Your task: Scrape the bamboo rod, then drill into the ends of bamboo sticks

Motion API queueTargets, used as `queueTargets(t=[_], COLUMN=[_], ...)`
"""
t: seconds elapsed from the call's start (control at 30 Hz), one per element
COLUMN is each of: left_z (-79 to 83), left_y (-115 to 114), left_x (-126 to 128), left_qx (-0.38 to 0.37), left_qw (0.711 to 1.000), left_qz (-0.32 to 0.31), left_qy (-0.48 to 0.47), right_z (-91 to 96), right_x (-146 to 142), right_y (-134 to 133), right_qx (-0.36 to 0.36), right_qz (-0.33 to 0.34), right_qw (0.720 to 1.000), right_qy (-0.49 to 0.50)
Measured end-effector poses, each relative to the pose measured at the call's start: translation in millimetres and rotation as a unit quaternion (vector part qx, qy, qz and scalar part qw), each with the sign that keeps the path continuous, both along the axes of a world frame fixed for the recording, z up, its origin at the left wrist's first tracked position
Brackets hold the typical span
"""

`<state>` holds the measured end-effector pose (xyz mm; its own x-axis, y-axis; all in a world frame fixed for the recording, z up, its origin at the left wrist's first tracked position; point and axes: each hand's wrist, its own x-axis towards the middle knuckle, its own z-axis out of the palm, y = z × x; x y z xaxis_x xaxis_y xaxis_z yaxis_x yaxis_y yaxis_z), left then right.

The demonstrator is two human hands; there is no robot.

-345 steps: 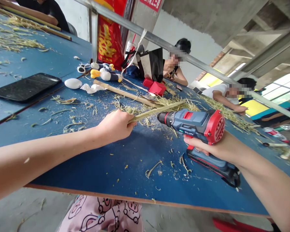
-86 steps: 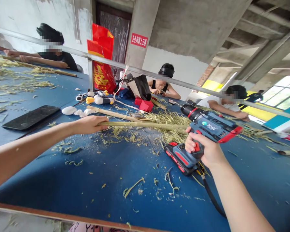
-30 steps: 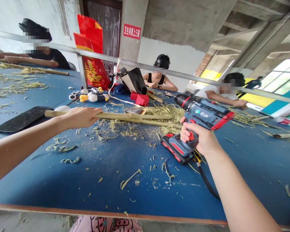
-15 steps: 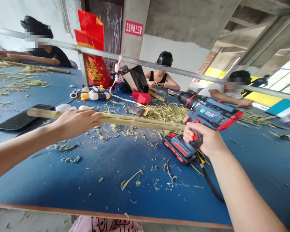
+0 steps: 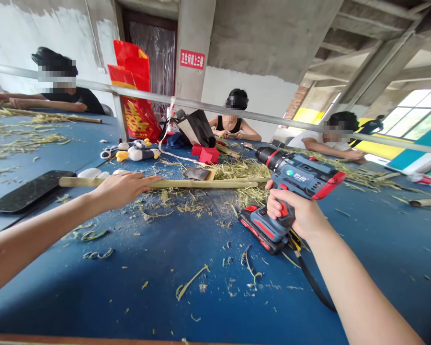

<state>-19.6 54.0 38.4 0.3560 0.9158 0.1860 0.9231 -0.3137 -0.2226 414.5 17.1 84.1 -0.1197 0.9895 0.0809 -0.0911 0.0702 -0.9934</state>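
Head view: left hand (image 5: 120, 189) on bamboo (image 5: 201, 183), right hand (image 5: 303, 218) round drill (image 5: 301, 175)

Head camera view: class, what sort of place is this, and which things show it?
Probably a bamboo craft workshop: a blue worktable strewn with bamboo shavings, the left hand holding a bamboo stick, the right hand a cordless drill, other people seated alongside.

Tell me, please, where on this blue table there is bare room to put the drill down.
Barest: the table right of your right forearm, and the near strip between the cordless drill and the front edge, with only scattered bits. Crowded: beyond the bamboo stick, where the shavings pile, red boxes and plush toy lie; the phone takes the left.
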Motion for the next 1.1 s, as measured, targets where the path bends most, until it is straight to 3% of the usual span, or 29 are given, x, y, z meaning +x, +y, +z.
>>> queueTargets(t=[0.17, 0.33, 0.5, 0.67, 0.87, 0.97, 1.1], left_z=[-1.9, 7.5, 11.9, 5.8, -4.6, -7.7, -6.1], left_y=[-19.1, -29.5, -21.0, -1.2, 24.0, 19.5, -0.7], left_x=[9.3, 20.7, 35.0, 80.4, 137.3, 136.4, 112.5], left_qx=[-0.05, -0.088, -0.102, -0.057, -0.052, -0.037, -0.032], left_qw=[0.999, 0.996, 0.991, 0.98, 0.986, 0.988, 0.994], left_qz=[0.008, 0.021, -0.045, -0.112, -0.143, -0.14, -0.106], left_qy=[-0.012, -0.026, -0.072, -0.152, -0.068, -0.047, -0.025], right_z=[0.8, -0.8, -1.2, 2.6, 0.6, -1.8, -0.9], right_x=[-0.1, 1.8, 2.5, -2.3, 0.1, 1.7, -0.9], right_y=[-0.2, 2.3, 2.3, -0.1, 0.1, 0.2, -1.1], right_qx=[-0.012, -0.014, -0.009, -0.012, 0.001, 0.007, 0.006], right_qz=[-0.004, 0.003, 0.007, -0.009, 0.007, 0.014, 0.005], right_qw=[1.0, 1.0, 1.0, 1.0, 1.0, 1.0, 1.0], right_qy=[-0.001, -0.004, -0.009, -0.006, -0.011, -0.007, -0.011])
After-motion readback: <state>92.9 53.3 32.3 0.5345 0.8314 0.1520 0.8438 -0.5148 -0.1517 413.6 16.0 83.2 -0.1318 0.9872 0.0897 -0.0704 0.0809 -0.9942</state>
